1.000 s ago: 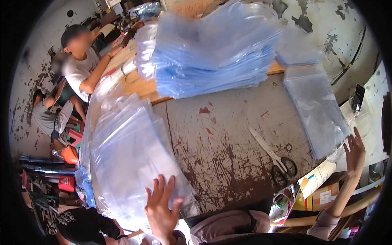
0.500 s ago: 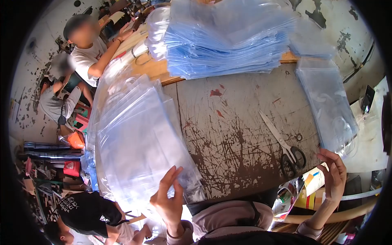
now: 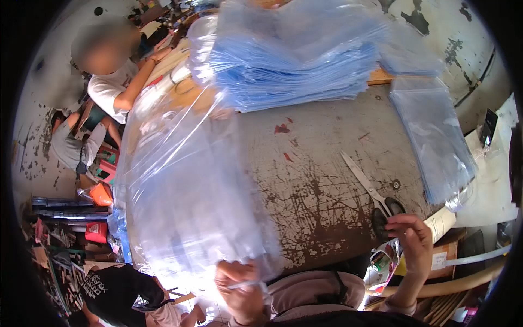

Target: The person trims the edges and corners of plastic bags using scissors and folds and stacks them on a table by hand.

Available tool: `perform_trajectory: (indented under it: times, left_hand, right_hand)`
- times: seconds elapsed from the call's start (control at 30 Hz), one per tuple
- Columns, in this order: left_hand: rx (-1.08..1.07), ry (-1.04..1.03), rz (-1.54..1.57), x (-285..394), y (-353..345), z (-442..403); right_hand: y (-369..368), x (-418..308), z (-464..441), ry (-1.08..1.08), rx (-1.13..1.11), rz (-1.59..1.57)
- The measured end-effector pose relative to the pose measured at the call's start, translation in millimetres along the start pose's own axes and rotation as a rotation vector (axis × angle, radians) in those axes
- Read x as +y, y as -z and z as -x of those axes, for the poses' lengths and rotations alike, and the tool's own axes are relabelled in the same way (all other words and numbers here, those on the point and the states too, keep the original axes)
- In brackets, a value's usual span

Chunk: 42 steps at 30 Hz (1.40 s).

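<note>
My left hand (image 3: 238,286) is closed on the bottom edge of a clear plastic bag (image 3: 190,201), which stretches up over the pile at the left of the table. Motion blurs the bag, and a bright fold crosses its upper part. My right hand (image 3: 411,242) has its fingers loosely bent and holds nothing that I can see. Its fingertips overlap the black handles of the scissors (image 3: 370,188) in view; whether they touch is unclear. The scissors lie with the blades pointing away from me on the worn table (image 3: 321,141).
A tall stack of bluish clear bags (image 3: 294,76) stands at the far side. A narrower stack of bags (image 3: 433,141) lies along the right edge. At the upper left a person in a white shirt (image 3: 111,90) sits by the table; a person in black (image 3: 117,289) is lower left.
My left hand has closed on the bag's lower edge and moved slightly down; the bag has lifted and shifted. My right hand has moved left, from the right-hand stack to the scissors' handles.
</note>
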<state>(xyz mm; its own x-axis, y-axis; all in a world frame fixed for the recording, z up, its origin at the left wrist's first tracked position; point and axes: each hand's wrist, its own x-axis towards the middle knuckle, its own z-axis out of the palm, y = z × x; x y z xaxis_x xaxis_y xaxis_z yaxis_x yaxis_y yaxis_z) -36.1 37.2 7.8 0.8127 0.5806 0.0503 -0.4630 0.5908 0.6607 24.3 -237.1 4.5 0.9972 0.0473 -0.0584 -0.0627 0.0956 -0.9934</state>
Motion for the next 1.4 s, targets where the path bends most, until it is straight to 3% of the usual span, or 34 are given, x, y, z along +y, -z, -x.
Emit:
perform_trajectory:
  times: [0.13, 0.2, 0.33, 0.47, 0.53, 0.63, 0.93, 1.03, 1.4]
  left_hand:
    - [-0.209, 0.209, 0.098, -39.5, -6.4, 19.6]
    - [-0.510, 0.217, -0.155, -56.6, 0.6, 23.6]
    - [-0.647, 0.248, -0.248, -75.0, -4.5, 33.5]
    - [-0.575, 0.259, -0.252, -77.9, -8.6, 37.1]
    - [-0.392, 0.277, -0.304, -77.3, -13.3, 40.4]
    - [-0.319, 0.244, -0.238, -80.0, -12.9, 41.9]
    - [-0.276, 0.073, -0.028, -89.3, -7.2, 45.1]
    - [-0.153, 0.067, -0.191, -88.6, -15.8, 46.8]
    - [-0.169, 0.043, -0.169, -92.5, -12.9, 47.3]
  right_hand:
    - [-36.4, -4.4, 0.3, 0.059, -0.123, -0.067]
    - [-51.0, -3.6, 2.5, -0.056, -0.168, -0.183]
    - [-49.1, 12.1, 4.5, -0.100, -0.179, -0.053]
    - [-45.4, 10.1, 0.4, -0.141, -0.182, -0.049]
    - [-44.8, 9.7, -0.7, -0.149, -0.177, -0.067]
    - [-44.6, 6.8, -3.1, -0.148, -0.187, -0.062]
    - [-43.0, 17.6, -3.4, -0.133, -0.157, -0.140]
    - [-45.6, 17.6, -3.2, -0.148, -0.085, -0.176]
    - [-48.4, 16.5, -3.4, -0.148, -0.018, -0.199]
